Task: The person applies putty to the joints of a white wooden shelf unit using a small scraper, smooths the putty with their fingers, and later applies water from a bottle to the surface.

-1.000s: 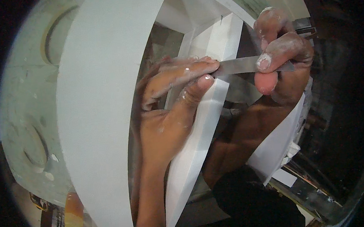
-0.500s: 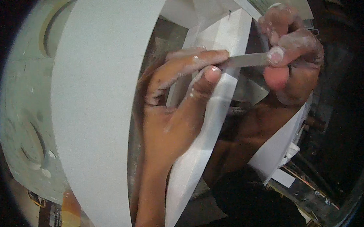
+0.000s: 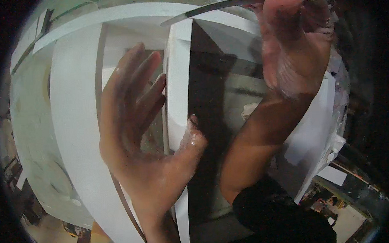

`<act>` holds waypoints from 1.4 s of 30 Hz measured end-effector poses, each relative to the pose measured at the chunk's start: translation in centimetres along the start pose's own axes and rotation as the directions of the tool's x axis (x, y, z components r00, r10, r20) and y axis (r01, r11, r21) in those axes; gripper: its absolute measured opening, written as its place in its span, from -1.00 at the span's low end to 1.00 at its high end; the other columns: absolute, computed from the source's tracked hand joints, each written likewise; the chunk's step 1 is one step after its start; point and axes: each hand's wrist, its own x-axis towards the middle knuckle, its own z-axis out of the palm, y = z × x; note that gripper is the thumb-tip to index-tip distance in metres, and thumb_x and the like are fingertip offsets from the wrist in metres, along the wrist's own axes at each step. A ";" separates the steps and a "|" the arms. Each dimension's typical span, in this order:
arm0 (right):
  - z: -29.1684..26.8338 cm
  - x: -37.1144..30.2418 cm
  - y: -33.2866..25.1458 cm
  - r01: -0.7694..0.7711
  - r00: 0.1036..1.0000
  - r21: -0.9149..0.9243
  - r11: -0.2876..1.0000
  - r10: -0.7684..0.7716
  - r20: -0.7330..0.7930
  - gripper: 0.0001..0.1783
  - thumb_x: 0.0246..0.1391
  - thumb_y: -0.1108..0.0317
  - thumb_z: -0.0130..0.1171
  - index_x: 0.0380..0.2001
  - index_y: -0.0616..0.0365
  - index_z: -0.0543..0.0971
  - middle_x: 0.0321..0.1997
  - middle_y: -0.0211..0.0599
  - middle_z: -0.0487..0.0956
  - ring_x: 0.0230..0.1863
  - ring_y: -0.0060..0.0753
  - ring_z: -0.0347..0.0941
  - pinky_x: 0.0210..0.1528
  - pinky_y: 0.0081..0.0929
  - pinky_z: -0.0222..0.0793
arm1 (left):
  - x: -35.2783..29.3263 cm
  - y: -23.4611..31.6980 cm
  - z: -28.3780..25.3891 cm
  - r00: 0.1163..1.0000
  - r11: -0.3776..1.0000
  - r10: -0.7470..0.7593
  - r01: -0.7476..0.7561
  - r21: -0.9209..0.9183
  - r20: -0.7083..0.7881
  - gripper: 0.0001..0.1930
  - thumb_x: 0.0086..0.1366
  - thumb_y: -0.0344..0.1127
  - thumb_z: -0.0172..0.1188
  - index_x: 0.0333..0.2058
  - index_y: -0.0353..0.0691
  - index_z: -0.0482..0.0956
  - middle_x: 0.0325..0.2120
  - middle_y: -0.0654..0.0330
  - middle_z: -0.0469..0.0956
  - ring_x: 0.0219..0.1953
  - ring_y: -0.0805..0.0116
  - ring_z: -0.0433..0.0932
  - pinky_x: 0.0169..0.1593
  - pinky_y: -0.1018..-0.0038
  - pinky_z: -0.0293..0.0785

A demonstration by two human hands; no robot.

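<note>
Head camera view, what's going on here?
A person's right hand grips a thin grey strip, its free end by the far end of a narrow white board; whether those touch is unclear. The left hand is open, fingers left of the board, thumb overlapping its right edge. A wider white panel lies further left.

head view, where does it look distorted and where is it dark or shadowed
Head view: fisheye distortion bows the white panel, with black closing the corners; same view, deep shade lies right of the white divider; the thin blade in the right hand looks curved, lens or flex unclear.
</note>
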 end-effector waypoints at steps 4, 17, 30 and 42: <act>-1.0 -0.6 0.3 -0.001 0.995 -0.037 0.999 -0.002 -0.095 -0.75 -0.05 0.29 0.51 -0.37 0.13 0.65 -0.27 -0.25 0.60 -0.20 -0.39 0.51 -0.08 -0.40 0.40 | -0.1 0.9 0.1 1.000 0.998 0.004 -0.004 0.068 0.003 -0.19 0.03 -0.42 0.42 0.28 -0.37 0.28 0.18 -0.17 0.44 0.15 0.05 0.53 0.17 0.22 0.51; -0.4 0.4 -0.5 -0.091 0.981 -0.072 0.993 0.077 -0.180 -0.76 -0.09 0.33 0.54 -0.44 0.19 0.66 -0.38 -0.25 0.66 -0.32 -0.46 0.56 -0.17 -0.46 0.47 | 0.0 4.7 1.6 0.933 0.959 -0.284 0.275 -0.068 -0.221 -0.40 0.26 -0.21 0.27 0.19 -0.45 0.41 0.03 -0.14 0.57 0.12 0.06 0.55 0.22 0.28 0.39; -1.3 1.6 0.0 -0.068 0.991 -0.101 0.993 0.056 -0.124 -0.75 -0.13 0.36 0.57 -0.49 0.16 0.64 -0.45 -0.32 0.67 -0.38 -0.49 0.58 -0.21 -0.51 0.48 | 0.5 3.5 1.9 1.000 0.960 -0.006 0.009 0.280 -0.009 -0.42 0.19 -0.57 0.31 0.20 -0.35 0.39 0.09 -0.04 0.55 0.12 0.21 0.55 0.13 0.32 0.53; -1.0 1.2 0.9 -0.011 0.999 -0.023 1.000 0.011 -0.032 -0.74 -0.11 0.40 0.55 -0.45 0.16 0.60 -0.43 -0.34 0.62 -0.39 -0.53 0.54 -0.22 -0.53 0.49 | 3.4 2.1 1.4 0.982 0.999 0.040 -0.043 0.015 0.186 -0.29 0.23 -0.48 0.32 0.32 -0.30 0.21 0.21 -0.04 0.44 0.28 0.20 0.39 0.29 0.31 0.33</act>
